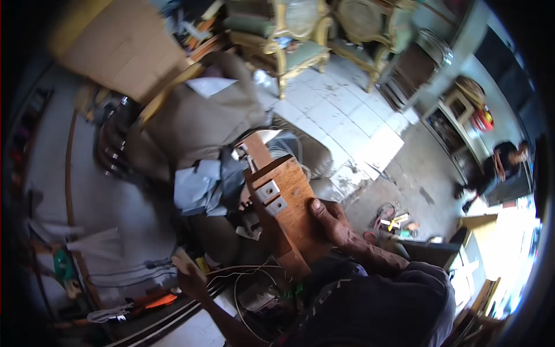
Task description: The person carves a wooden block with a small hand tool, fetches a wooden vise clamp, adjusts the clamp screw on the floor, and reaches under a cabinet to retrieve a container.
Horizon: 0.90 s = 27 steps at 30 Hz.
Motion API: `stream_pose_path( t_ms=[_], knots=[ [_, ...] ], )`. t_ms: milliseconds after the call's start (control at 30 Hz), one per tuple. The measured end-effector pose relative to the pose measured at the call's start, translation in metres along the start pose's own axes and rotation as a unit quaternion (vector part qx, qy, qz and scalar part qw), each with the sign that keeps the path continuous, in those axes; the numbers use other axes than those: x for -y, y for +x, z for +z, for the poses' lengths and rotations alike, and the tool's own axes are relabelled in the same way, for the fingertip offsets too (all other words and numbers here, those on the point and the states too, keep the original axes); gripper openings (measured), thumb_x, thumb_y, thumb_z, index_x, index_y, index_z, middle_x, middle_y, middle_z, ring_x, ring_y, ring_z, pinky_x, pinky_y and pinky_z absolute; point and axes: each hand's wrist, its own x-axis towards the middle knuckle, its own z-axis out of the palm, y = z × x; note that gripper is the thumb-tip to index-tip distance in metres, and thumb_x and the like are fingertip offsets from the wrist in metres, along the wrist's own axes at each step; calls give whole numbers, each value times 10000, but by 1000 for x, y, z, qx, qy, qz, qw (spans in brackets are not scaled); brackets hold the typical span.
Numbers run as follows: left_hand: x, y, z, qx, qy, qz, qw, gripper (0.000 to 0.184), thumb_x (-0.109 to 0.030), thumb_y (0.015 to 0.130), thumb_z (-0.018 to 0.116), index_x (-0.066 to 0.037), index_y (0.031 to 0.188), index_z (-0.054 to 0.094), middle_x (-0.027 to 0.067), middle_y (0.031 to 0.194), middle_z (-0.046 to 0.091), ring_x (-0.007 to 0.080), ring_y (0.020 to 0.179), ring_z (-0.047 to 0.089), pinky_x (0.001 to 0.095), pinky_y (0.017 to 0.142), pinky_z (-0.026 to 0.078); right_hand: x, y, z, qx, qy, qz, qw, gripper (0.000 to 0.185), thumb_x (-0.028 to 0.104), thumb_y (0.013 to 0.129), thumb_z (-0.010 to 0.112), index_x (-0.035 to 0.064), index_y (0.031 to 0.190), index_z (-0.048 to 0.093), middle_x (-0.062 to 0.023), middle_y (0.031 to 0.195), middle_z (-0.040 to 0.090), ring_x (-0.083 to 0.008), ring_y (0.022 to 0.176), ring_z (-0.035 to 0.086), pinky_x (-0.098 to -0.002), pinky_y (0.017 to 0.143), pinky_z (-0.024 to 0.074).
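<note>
A brown wooden piece (298,217), box-like and held at a slant, fills the middle of the view. Two small metal plates (272,198), each with a hole, sit on its face. My right hand (334,222) grips its right side, the thumb lying on top and the other fingers mostly hidden. Lower left, my left hand (191,274) is away from the wood, near some cables. A pale patch shows at its fingers, which are too blurred to make out. Behind the wood lies a grey-blue cloth or bag (199,188) on a brown upholstered seat (167,124).
Carved armchairs (300,52) stand at the back on white tiles. A cardboard sheet (124,49) leans upper left. Cables and tools (396,222) lie on the floor at right. Another person (503,165) sits far right. An orange tool (161,301) lies lower left.
</note>
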Motion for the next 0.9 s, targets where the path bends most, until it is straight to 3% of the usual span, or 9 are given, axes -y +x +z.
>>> stream_pose_path(
  t_ms=[100, 267, 467, 567, 667, 700, 833, 867, 900],
  knots=[
    [-4, -89, 49, 53, -15, -56, 997, 669, -566, 964, 571, 61, 1188, 638, 295, 1065, 675, 421, 932, 678, 472, 785, 532, -17, -45, -70, -137, -4, -5, 991, 645, 535, 1017, 515, -56, 1243, 641, -133, 1058, 713, -174, 979, 630, -343, 894, 496],
    [15, -204, 138, 24, 169, 326, 930, 429, -469, 923, 653, -87, 1112, 698, 233, 873, 682, 457, 775, 662, 523, 692, 536, -40, -103, -165, -339, -79, -11, 937, 665, 581, 979, 509, -44, 1131, 677, -185, 865, 699, -212, 849, 640, -379, 801, 494],
    [-91, -267, 193, 462, -10, 344, 817, 412, -464, 875, 693, -74, 1009, 696, 228, 796, 673, 458, 784, 662, 516, 673, 527, -47, -164, -259, -543, -69, -2, 837, 689, 625, 959, 494, -37, 1016, 677, -214, 810, 671, -268, 766, 616, -420, 752, 481],
    [-196, -253, 205, 540, -95, 355, 757, 437, -448, 842, 730, -29, 951, 674, 222, 785, 672, 434, 773, 674, 499, 667, 518, -68, -186, -323, -605, -39, 38, 795, 698, 633, 958, 492, -40, 995, 676, -211, 810, 670, -261, 763, 612, -415, 752, 482],
    [-256, -246, 263, 557, -25, 243, 794, 378, -348, 831, 770, -11, 989, 703, 226, 819, 693, 379, 784, 691, 453, 726, 519, -67, -197, -385, -629, -25, 99, 771, 635, 566, 989, 499, -43, 1045, 669, -151, 811, 668, -172, 799, 594, -358, 749, 485],
    [-362, -246, 212, 546, 62, 290, 784, 354, -332, 851, 735, 1, 959, 684, 233, 841, 696, 375, 802, 692, 450, 723, 516, -66, -192, -409, -637, -20, 100, 764, 635, 566, 989, 499, -43, 1045, 669, -151, 811, 668, -172, 799, 594, -358, 749, 485],
    [-365, -233, 350, 507, -4, 203, 838, 411, -335, 803, 773, 37, 951, 682, 220, 874, 705, 354, 807, 685, 454, 739, 528, -88, -146, -521, -651, -29, 184, 736, 695, 623, 933, 512, -43, 1018, 691, -250, 845, 679, -352, 840, 678, -447, 795, 493],
    [-300, -230, 440, 406, -188, 246, 860, 445, -303, 797, 775, 73, 1018, 686, 217, 941, 716, 348, 857, 685, 436, 799, 533, -111, -121, -557, -642, -40, 190, 741, 714, 643, 920, 511, -35, 1031, 702, -268, 879, 688, -377, 887, 686, -454, 825, 498],
    [-348, -227, 485, 396, -201, 257, 859, 445, -303, 797, 775, 73, 1018, 686, 217, 941, 716, 348, 857, 685, 436, 799, 533, -128, -99, -596, -636, -55, 199, 743, 733, 663, 907, 510, -28, 1043, 713, -286, 912, 697, -402, 934, 694, -461, 854, 504]
  ],
)
